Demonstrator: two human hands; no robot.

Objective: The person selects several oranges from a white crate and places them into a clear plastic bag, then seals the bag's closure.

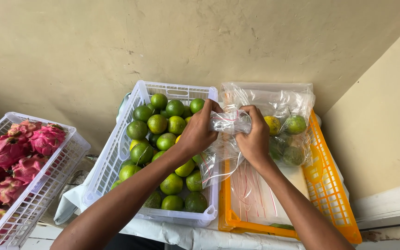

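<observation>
White crate [116, 153] of green citrus [157, 124] sat left of fingers. Orange crate [329, 180] with flat bags lay below and right. Clear plastic bag [230, 121] bunched between both hands, over crates' meeting edge. Left hand [199, 132] fingers closed on bag neck; right hand [254, 136] fingers gripped same neck. Fruit in bag [295, 124] hung just right of fingers.

Green limes [165, 139], white crate [112, 153], orange crate [332, 185], pink dragonfruit [10, 157]

Both bare forearms reach forward, converging. The left hand [199, 132] and the right hand [254, 136] sit close together, fingers curled and pinched tight.
</observation>
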